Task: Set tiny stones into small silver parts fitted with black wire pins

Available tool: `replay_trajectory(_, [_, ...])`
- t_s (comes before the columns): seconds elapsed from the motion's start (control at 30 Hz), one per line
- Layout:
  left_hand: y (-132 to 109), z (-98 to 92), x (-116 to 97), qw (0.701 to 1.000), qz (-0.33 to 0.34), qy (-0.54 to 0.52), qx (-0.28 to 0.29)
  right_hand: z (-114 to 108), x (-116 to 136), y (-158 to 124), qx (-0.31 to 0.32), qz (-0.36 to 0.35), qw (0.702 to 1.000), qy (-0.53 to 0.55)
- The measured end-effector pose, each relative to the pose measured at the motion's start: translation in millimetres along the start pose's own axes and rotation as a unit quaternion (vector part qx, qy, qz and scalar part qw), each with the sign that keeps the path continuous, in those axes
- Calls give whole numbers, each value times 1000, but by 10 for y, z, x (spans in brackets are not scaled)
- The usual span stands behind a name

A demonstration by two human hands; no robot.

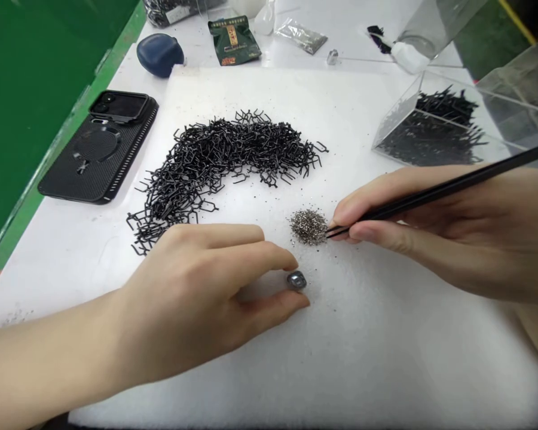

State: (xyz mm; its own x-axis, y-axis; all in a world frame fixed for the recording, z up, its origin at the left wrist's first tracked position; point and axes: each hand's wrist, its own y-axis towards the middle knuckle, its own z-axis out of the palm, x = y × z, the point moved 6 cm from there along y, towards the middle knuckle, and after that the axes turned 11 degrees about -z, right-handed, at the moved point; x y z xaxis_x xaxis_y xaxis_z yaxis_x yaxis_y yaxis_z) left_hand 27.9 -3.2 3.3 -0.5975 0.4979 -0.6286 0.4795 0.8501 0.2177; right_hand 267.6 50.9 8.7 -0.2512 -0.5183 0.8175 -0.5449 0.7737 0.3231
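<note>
Clear box (pixel 401 116) (beyond the tweezers (pixel 443 187)) holds black pieces (pixel 448 110).

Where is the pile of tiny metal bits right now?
In the head view, the pile sits on the white pad, just right of centre, by the tips of the black tweezers in the right hand.

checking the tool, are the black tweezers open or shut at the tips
Slightly open: the black tweezers in the right hand show two separate tips beside the pile of tiny metal pieces.
</note>
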Motion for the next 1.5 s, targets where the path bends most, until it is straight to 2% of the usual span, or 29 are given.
replay_trajectory(0.17, [9, -4, -30, 998, -34, 9, 55, 14, -8, 0, -4, 6, 1000, -9])
replay_trajectory(0.33, [53, -10, -95, 997, -6, -1, 81, 27, 1, -1, -2, 3, 1000, 0])
replay_trajectory(0.77, [68, -37, -47, 997, -30, 2, 67, -7, -28, -49, -11, 4, 1000, 1])
replay_trajectory(1.13, [42, -30, -80, 998, -26, 25, 53, 190, 51, -90, 60, -10, 994, 87])
replay_trajectory(1.5, [43, -12, -39, 998, -26, 27, 55, 248, 14, -159, 72, -23, 993, 94])
